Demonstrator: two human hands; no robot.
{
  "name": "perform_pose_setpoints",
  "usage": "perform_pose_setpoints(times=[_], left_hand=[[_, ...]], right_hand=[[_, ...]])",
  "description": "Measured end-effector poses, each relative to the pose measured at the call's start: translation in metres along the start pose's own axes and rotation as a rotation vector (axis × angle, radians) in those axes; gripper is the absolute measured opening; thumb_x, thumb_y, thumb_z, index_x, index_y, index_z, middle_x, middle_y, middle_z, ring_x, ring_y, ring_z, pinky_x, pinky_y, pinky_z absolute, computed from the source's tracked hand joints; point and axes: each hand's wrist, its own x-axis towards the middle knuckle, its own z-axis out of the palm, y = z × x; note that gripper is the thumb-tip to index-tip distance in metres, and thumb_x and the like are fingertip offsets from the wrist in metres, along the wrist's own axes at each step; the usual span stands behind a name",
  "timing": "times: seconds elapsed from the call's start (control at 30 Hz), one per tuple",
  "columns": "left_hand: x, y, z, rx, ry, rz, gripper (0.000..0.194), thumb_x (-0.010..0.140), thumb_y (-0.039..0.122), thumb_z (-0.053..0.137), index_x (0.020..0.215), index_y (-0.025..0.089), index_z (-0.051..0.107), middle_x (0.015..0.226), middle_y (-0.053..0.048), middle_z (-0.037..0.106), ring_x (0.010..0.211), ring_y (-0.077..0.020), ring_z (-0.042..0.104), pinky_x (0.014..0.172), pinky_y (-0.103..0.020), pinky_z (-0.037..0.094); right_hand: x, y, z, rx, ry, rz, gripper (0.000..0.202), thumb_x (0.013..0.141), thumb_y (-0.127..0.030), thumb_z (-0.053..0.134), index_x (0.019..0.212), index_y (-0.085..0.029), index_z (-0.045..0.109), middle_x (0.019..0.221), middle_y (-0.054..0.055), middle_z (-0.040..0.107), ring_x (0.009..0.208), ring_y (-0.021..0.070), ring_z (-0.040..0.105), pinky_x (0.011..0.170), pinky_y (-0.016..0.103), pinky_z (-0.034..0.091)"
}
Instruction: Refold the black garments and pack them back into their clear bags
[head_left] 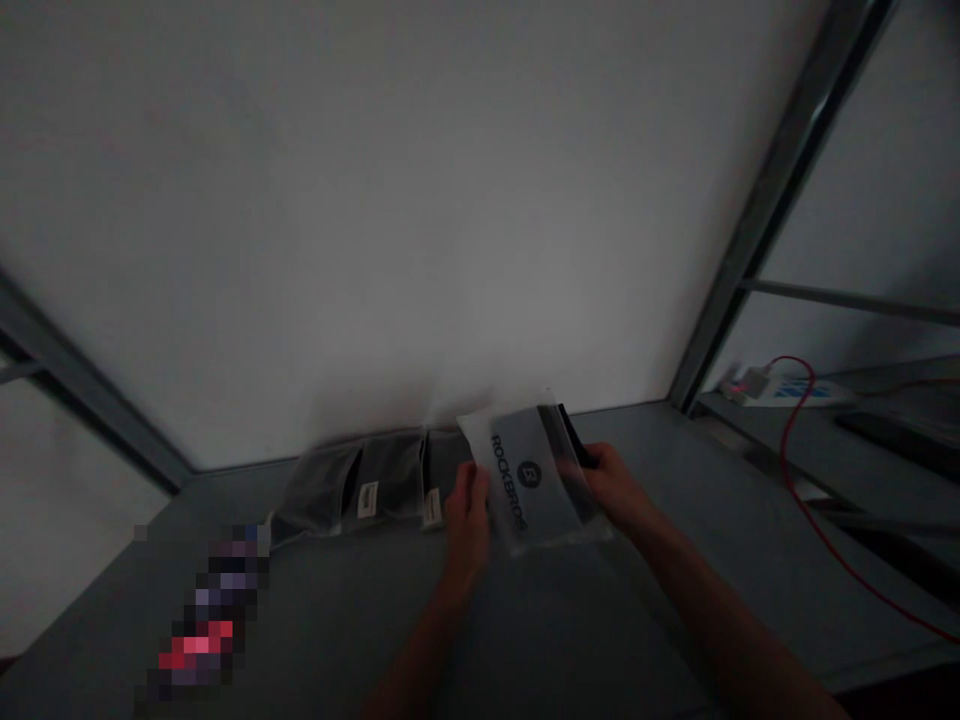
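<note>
A frosted plastic bag printed "ROCKBROS" is held tilted above the grey surface, between both hands. My left hand is closed on the bag's left edge. At the bag's right end, my right hand is closed on a black item. Part of that item shows beyond the bag's edge, and its kind is hard to make out in the dim light. Some of the right fingers are behind or inside the clear plastic. To the left, several similar bags with dark contents lie overlapping in a row, with white labels.
The grey shelf surface meets a white wall behind. Metal posts stand at both sides. On the right, a red cable runs from a white plug and power strip. A pixelated patch covers something at left front.
</note>
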Motion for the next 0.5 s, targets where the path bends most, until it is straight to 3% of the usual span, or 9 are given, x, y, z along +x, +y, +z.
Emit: perform_pose_setpoints(times=[0.13,0.27,0.5], left_hand=[[0.000,-0.010,0.003,0.006,0.058,-0.008,0.040,0.094,0.053,0.044,0.097,0.020,0.065,0.093,-0.010,0.072,0.090,-0.0215,0.068,0.074,-0.033,0.055],[0.004,-0.016,0.003,0.067,0.093,-0.025,0.044,0.095,0.054,0.039,0.096,0.019,0.066,0.090,-0.010,0.072,0.085,-0.0221,0.068,0.077,-0.037,0.053],[0.007,-0.010,-0.002,0.257,0.008,-0.134,0.046,0.096,0.052,0.029,0.084,0.020,0.060,0.075,-0.006,0.066,0.074,-0.0209,0.063,0.074,-0.034,0.047]], right_hand=[[0.004,0.005,0.010,0.041,-0.044,0.054,0.035,0.060,-0.048,0.081,0.074,-0.016,0.074,0.072,0.006,0.074,0.064,0.0225,0.068,0.054,0.031,0.054],[0.008,0.014,0.019,0.058,-0.118,0.048,0.043,0.057,-0.043,0.084,0.087,-0.014,0.075,0.088,0.010,0.076,0.079,0.0262,0.070,0.066,0.035,0.057],[0.011,0.031,0.032,0.206,-0.091,0.192,0.032,0.062,-0.039,0.081,0.079,-0.013,0.072,0.081,0.010,0.076,0.075,0.0253,0.071,0.064,0.032,0.057]])
